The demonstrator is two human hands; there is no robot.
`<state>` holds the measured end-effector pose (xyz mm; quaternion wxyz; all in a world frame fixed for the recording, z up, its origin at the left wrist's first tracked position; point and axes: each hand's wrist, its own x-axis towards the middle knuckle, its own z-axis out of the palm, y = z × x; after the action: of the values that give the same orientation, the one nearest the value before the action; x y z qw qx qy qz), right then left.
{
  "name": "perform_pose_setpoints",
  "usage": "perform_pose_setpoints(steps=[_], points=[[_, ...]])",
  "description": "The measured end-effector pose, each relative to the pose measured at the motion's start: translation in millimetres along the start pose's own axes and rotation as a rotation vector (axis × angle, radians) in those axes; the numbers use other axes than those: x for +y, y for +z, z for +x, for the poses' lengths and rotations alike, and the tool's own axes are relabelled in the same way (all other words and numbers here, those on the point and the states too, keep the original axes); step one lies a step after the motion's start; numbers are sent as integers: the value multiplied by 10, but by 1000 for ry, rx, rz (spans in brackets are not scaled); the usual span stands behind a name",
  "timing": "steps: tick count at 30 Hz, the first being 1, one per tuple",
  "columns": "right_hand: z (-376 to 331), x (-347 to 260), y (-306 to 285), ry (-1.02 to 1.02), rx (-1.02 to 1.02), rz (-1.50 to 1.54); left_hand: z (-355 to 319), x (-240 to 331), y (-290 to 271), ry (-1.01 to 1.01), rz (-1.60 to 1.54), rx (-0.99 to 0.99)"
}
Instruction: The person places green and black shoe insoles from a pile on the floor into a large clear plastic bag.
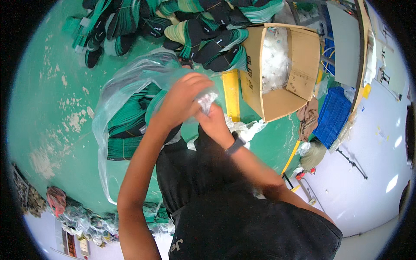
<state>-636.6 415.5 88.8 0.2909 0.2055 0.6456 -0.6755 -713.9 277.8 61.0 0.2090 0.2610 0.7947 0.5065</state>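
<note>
Head view: a clear plastic bag (125,80) stands on the green floor (47,108) in front of the person, its upper part drawn toward the two hands. The left hand (188,97) is curled over the gathered plastic, blurred, and the right hand (214,123), just beside it, grips a crumpled whitish bunch of it between thumb and fingers. A dark band (235,146) circles the right wrist. Inside the bag lie green and black bundles (128,119), seen through the film. Beyond the hands, a heap of similar bundles (208,41) covers the floor, touching an open cardboard box (253,82) with white plastic (275,60) inside. A yellow strip (232,95) runs beside the box
</note>
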Motion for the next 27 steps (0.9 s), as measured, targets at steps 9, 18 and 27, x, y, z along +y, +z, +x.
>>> perform_pose_setpoints(steps=[9,18,27], points=[[-855,-271,-51,362,-63,100,-2149,-88,919,-889,-91,516],[-917,-108,116,324,-47,8,-2773,213,1561,-884,34,501],[-1067,-156,286,424,-44,-187,-4475,523,1323,-1573,865,1386]])
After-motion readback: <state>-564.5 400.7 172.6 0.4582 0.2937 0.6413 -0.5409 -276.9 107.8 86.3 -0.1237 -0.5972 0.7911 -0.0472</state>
